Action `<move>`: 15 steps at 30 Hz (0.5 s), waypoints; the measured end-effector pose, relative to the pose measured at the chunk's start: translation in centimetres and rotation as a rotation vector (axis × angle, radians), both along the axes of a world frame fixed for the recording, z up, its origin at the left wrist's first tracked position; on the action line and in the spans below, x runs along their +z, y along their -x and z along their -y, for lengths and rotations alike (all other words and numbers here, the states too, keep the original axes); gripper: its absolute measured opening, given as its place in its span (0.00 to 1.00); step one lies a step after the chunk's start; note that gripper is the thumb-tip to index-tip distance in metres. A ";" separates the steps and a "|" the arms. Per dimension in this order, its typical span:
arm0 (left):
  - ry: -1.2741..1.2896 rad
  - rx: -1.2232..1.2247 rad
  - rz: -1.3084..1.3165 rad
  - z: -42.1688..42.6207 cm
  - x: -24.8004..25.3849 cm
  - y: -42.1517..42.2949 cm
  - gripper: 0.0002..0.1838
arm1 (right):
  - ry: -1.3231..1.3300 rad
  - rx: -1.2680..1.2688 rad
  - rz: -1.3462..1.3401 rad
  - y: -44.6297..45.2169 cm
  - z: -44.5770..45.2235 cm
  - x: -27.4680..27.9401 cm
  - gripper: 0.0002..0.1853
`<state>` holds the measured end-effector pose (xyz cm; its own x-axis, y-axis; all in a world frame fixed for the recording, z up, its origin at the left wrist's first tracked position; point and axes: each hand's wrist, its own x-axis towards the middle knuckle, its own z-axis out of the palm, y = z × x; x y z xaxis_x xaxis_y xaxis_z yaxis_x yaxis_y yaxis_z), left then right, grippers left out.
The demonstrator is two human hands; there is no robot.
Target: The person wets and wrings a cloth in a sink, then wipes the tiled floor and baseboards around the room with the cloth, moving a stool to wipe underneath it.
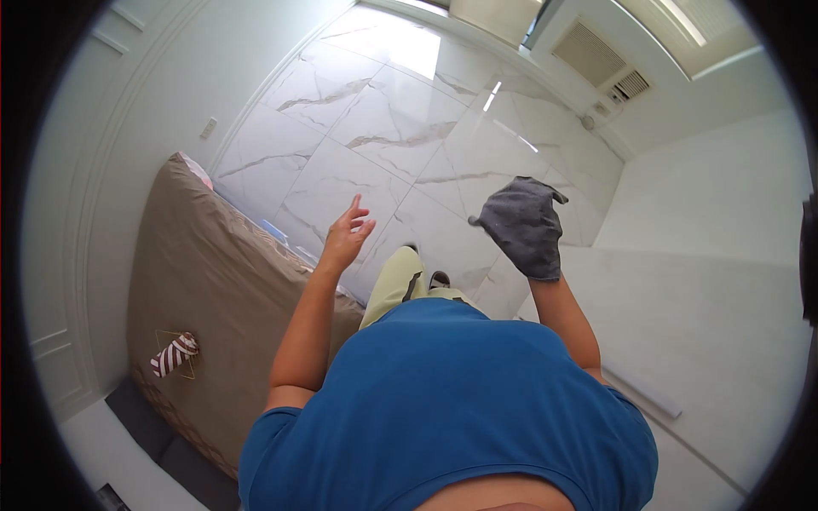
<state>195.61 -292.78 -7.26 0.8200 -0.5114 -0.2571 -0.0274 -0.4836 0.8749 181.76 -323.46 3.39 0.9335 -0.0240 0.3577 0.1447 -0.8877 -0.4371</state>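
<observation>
My left hand [346, 236] is raised over the marble-tiled floor, near the edge of the brown-covered bed, with its fingers apart and nothing in them. A dark grey cloth [521, 220] covers my right hand, which is held out over the floor at the right. The cloth drapes down to the wrist, and its corners stick out at the far end. The fingers under it are hidden.
On the brown bed cover [230, 281] lies a striped maroon-and-white roll [175, 354] by a thin gold wire frame. White panelled walls [94, 170] stand at the left. A white surface [699, 341] runs along the right. An air vent [630, 86] is at the top right.
</observation>
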 end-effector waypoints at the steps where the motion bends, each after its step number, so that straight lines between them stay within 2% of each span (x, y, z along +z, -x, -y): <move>1: 0.031 0.102 -0.032 0.1 -0.9 -1.7 0.37 | -0.074 -0.023 0.032 -2.8 1.3 -0.7 0.08; 2: 0.040 0.120 -0.031 0.4 -1.5 -3.6 0.37 | -0.149 -0.044 0.068 -5.7 2.5 -1.3 0.07; 4: 0.044 0.312 -0.183 0.5 -2.6 -6.9 0.39 | -0.079 -0.018 0.083 -11.2 4.6 -2.2 0.09; 5: 0.045 0.314 -0.191 0.7 -2.9 -8.5 0.39 | -0.056 -0.011 0.084 -13.7 5.3 -2.2 0.09; 6: -0.008 0.361 -0.197 0.8 -3.0 -10.8 0.39 | 0.154 0.042 -0.047 -16.1 5.4 -1.5 0.11; 8: -0.054 0.414 -0.225 3.1 -2.7 -16.1 0.39 | 0.373 0.101 -0.197 -21.3 7.4 -1.0 0.12; 12: -0.030 0.375 -0.195 8.7 -0.9 -27.5 0.39 | 0.116 0.163 -0.111 -28.9 11.4 -1.1 0.13; 14: 0.011 0.279 -0.118 12.0 0.4 -32.6 0.38 | -0.001 0.005 0.038 -31.6 13.0 -0.9 0.14; 15: 0.010 0.275 -0.119 14.1 0.6 -35.0 0.38 | -0.092 -0.081 0.080 -32.6 15.0 -4.1 0.15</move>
<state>230.59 -306.87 -6.66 0.8925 -0.2773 -0.3557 0.2063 -0.4504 0.8687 214.41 -338.50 -0.70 0.8957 -0.1346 0.4238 0.1116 -0.8546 -0.5072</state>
